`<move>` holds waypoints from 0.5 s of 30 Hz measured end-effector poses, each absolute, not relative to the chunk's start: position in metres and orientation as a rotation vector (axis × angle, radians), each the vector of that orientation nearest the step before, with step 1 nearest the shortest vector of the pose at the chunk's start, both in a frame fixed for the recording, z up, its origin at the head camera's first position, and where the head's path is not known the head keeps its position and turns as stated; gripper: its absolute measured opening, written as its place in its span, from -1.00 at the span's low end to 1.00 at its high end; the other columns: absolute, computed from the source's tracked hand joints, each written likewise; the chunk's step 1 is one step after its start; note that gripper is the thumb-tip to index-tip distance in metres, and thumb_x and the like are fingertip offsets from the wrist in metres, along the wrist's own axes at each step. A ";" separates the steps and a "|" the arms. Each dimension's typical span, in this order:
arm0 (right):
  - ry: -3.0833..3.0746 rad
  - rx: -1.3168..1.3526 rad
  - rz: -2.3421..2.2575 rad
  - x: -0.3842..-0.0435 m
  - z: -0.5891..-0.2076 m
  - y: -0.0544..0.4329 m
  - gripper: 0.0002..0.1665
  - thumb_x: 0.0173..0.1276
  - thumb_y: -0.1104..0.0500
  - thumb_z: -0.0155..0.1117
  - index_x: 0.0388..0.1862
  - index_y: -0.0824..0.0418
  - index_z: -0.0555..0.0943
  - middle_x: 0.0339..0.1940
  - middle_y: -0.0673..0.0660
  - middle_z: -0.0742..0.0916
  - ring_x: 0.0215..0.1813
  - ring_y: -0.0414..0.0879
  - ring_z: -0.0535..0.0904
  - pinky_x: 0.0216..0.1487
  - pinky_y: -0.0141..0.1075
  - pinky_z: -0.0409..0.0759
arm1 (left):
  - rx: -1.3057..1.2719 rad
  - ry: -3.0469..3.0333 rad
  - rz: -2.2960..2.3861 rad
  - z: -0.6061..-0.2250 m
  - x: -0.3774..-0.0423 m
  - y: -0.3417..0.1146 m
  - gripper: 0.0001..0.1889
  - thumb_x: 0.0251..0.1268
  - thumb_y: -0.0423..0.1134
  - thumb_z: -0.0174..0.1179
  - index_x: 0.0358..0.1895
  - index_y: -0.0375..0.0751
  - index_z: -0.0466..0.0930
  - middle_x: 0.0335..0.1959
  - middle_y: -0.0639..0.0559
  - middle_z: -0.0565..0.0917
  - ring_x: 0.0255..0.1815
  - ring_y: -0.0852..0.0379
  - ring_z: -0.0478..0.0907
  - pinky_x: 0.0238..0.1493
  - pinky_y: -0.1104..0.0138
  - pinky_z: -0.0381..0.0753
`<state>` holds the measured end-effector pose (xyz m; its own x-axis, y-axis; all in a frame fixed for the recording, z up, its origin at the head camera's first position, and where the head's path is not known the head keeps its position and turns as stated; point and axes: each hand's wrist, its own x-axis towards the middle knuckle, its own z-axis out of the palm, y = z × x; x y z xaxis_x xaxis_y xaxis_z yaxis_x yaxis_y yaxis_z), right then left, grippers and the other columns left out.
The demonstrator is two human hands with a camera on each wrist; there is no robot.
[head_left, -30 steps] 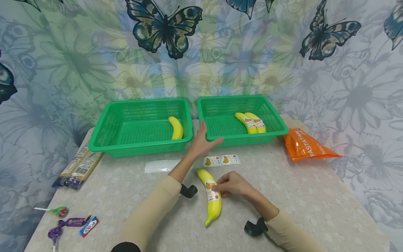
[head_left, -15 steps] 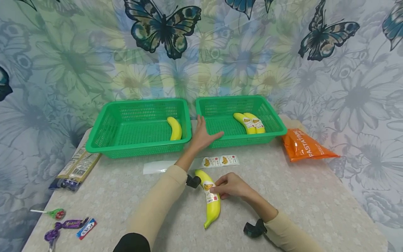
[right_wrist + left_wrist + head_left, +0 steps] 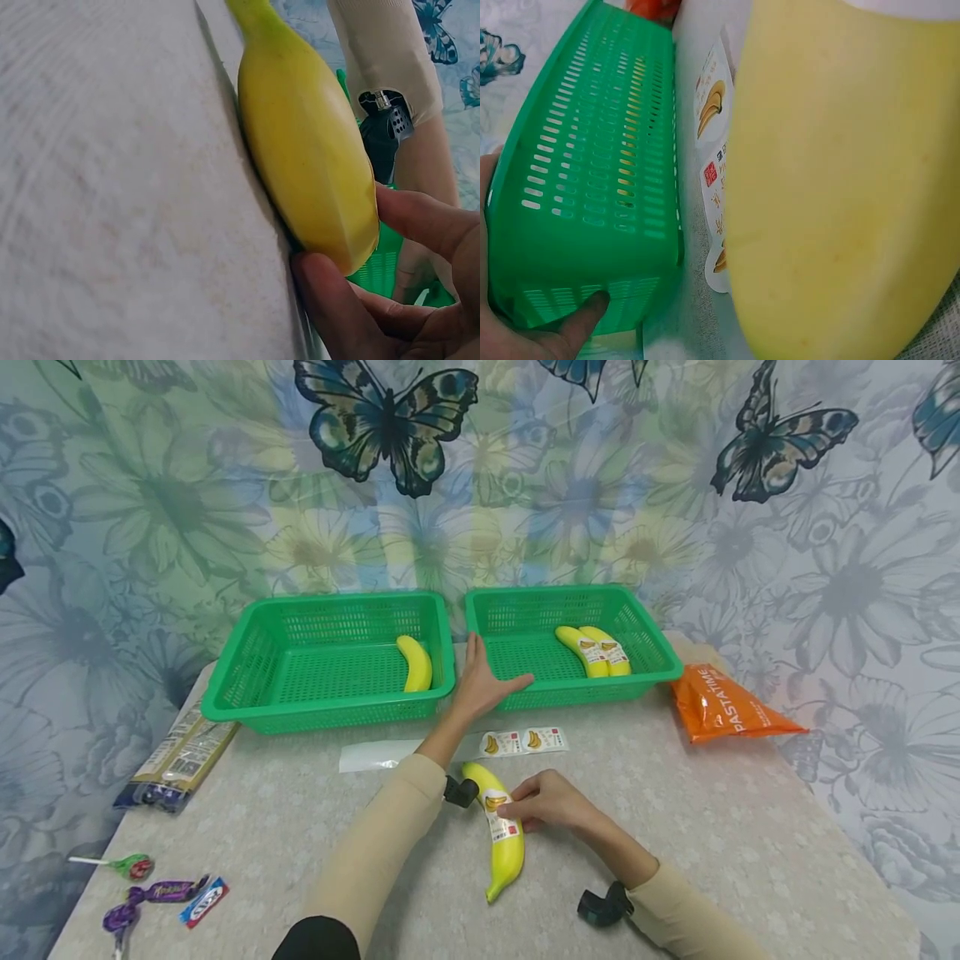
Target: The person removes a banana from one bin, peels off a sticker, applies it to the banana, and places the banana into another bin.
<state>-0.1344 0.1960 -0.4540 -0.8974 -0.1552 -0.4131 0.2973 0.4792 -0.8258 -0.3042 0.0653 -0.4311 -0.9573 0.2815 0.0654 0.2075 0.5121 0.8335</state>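
Note:
A yellow banana (image 3: 504,862) with a white sticker (image 3: 501,814) along it lies on the table in the head view. My right hand (image 3: 551,800) holds it from the right, a finger on the sticker; in the right wrist view, the fingers and thumb close on the banana (image 3: 307,142) from two sides. My left hand (image 3: 480,685) is at the near left corner of the right green basket (image 3: 570,695), fingers straight and thumb spread. In the left wrist view its thumb (image 3: 585,322) lies against the basket (image 3: 585,247). Two bananas with stickers (image 3: 594,652) lie in this basket.
The left green basket (image 3: 330,720) holds one plain banana (image 3: 415,663). A backing strip (image 3: 375,756) with two banana stickers (image 3: 523,742) lies between baskets and hands. An orange bag (image 3: 731,706) is at right; a gold-and-blue package (image 3: 180,760) and several sweets (image 3: 168,892) at left.
My left hand has come up against the right basket's corner, its forearm shifting forward and to the right. My right hand stays on the banana.

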 end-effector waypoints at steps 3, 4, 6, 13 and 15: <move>2.280 0.138 -1.413 -0.136 -0.455 0.197 -0.55 0.07 0.02 0.55 -0.20 0.35 0.72 -0.34 0.12 0.77 -0.41 -0.17 0.69 -0.34 -0.28 0.73 | 0.429 2.667 1.452 -0.432 -0.304 0.065 0.31 -0.01 0.39 0.29 0.58 -0.11 -0.42 0.63 0.01 -0.40 0.63 -0.15 -0.24 0.50 -0.16 0.11; 2.276 0.143 -1.415 -0.136 -0.455 0.197 -0.56 0.07 0.03 0.55 -0.20 0.34 0.73 -0.34 0.12 0.77 -0.41 -0.17 0.69 -0.34 -0.29 0.73 | 0.429 2.667 1.453 -0.432 -0.305 0.065 0.31 -0.01 0.39 0.29 0.58 -0.10 -0.43 0.63 0.01 -0.40 0.63 -0.15 -0.25 0.51 -0.16 0.11; 2.266 0.150 -1.420 -0.137 -0.456 0.198 -0.56 0.06 0.03 0.55 -0.21 0.34 0.73 -0.34 0.11 0.77 -0.40 -0.17 0.69 -0.34 -0.29 0.73 | 0.428 2.663 1.455 -0.433 -0.305 0.065 0.31 -0.01 0.39 0.29 0.58 -0.10 -0.43 0.63 0.02 -0.40 0.63 -0.14 -0.26 0.51 -0.16 0.10; 2.257 0.130 -1.441 -0.139 -0.456 0.202 -0.56 0.06 0.02 0.55 -0.21 0.35 0.74 -0.35 0.12 0.78 -0.41 -0.16 0.70 -0.34 -0.28 0.73 | 0.433 2.637 1.493 -0.433 -0.305 0.065 0.31 -0.01 0.36 0.31 0.58 -0.13 -0.41 0.63 0.05 -0.41 0.63 -0.15 -0.26 0.50 -0.19 0.09; 2.250 0.129 -1.453 -0.139 -0.455 0.204 -0.56 0.06 0.03 0.56 -0.22 0.34 0.74 -0.36 0.12 0.78 -0.41 -0.16 0.70 -0.33 -0.28 0.73 | 0.435 2.629 1.502 -0.433 -0.304 0.065 0.31 -0.01 0.36 0.31 0.58 -0.14 -0.41 0.62 0.06 -0.42 0.63 -0.15 -0.27 0.50 -0.19 0.08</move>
<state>-0.1386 0.2045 -0.4546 -0.8915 -0.1643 -0.4222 0.3173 0.4388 -0.8407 -0.3044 0.0652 -0.4326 -0.9562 0.2845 0.0685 0.2035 0.4785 0.8542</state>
